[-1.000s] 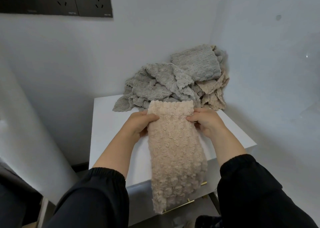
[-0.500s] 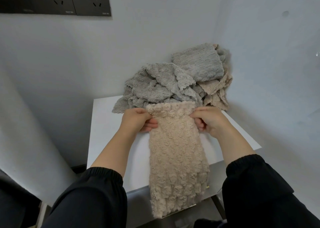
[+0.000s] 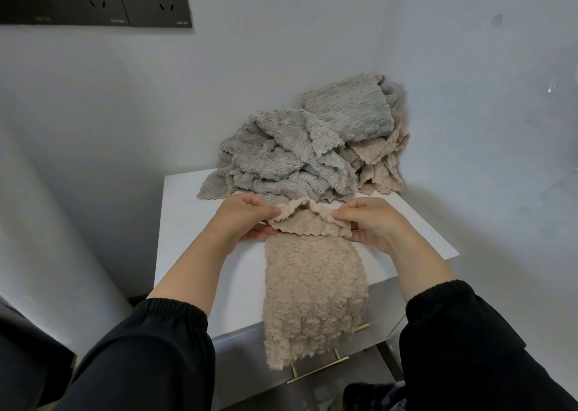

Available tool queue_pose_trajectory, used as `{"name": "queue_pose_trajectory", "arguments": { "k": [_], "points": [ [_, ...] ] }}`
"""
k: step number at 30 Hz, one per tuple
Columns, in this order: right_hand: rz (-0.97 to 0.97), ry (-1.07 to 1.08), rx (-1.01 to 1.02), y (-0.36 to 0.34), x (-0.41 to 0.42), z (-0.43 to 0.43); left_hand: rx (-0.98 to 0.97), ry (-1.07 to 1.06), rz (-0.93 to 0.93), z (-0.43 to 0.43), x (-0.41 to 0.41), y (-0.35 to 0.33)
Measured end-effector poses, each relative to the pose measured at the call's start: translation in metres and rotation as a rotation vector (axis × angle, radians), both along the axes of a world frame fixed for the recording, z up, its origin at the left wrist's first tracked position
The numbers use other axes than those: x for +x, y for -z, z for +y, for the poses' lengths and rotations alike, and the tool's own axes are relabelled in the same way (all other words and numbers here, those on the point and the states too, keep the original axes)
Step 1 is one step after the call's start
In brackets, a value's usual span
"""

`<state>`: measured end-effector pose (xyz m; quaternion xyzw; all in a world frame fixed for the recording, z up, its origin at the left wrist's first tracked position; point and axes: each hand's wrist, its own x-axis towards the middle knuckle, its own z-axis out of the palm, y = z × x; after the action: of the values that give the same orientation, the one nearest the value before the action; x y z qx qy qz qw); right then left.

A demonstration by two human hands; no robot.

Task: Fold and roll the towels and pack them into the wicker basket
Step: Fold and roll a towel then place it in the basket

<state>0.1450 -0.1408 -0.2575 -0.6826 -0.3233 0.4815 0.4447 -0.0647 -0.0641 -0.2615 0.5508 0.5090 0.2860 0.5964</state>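
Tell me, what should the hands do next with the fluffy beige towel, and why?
Probably roll the far end toward the body. The left hand and right hand pinch the corners of the long fluffy beige towel, whose far edge is turned over, while the rest lies flat on the white table.

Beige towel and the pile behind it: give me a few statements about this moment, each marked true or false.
1. The left hand and right hand both pinch the far end of the beige towel. True.
2. The beige towel lies wholly on the table. False: its near end hangs over the front edge.
3. The pile of towels is all grey. False: beige cloth shows at its right side.
4. No wicker basket is in view. True.
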Motion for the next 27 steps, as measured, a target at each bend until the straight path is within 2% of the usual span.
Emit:
{"name": "queue_pose_trajectory", "arguments": {
  "k": [4,7,16,22,27],
  "points": [
    [0.068,0.027,0.010,-0.001,0.003,-0.001,-0.007,-0.013,0.027,0.000,-0.003,-0.001],
    [0.038,0.003,0.004,0.000,0.006,-0.004,-0.028,0.025,0.045,0.001,-0.006,-0.001],
    [-0.280,-0.089,-0.092,0.003,0.012,-0.006,0.066,0.230,0.242,0.001,-0.008,0.002],
    [-0.562,-0.265,-0.179,-0.001,0.007,-0.005,0.155,0.379,0.446,0.000,-0.005,0.000],
    [-0.591,-0.276,-0.144,0.002,0.009,-0.003,0.236,0.391,0.533,-0.002,-0.001,-0.002]
  ]
}}
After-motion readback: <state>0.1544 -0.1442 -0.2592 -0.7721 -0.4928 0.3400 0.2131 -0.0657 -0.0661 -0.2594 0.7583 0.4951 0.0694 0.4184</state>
